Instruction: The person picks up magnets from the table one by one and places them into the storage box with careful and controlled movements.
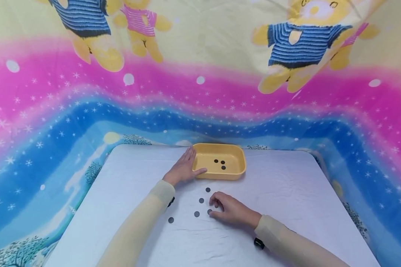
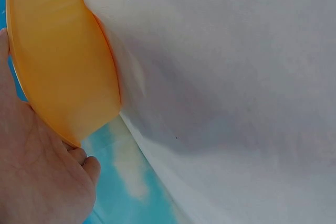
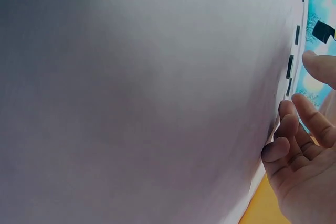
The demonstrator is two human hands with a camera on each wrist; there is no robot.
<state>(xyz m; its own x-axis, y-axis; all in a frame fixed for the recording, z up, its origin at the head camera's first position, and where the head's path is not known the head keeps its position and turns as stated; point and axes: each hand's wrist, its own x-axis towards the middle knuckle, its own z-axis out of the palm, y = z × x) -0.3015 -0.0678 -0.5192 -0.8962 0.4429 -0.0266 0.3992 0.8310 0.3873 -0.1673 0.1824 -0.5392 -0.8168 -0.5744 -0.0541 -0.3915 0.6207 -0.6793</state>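
A yellow plastic tray (image 1: 219,176) stands at the far side of the white-covered table, with three dark round discs (image 1: 223,167) on its floor. My left hand (image 1: 183,167) rests against the tray's left end, fingers extended along the side and thumb over the near rim. Several more dark discs (image 1: 201,200) lie scattered on the cloth in front of the tray. Over the right-hand ones hovers my right hand (image 1: 232,209), fingers loosely bent and thumb apart from them. One disc (image 1: 209,211) shows by the thumb tip, and another is partly hidden under the fingers.
The table's white cloth (image 1: 120,178) is slightly wrinkled. A printed curtain (image 1: 200,107) with bears and snowflakes surrounds the table's back and sides, close behind the tray. One disc (image 1: 171,220) lies apart at the left, near the left sleeve.
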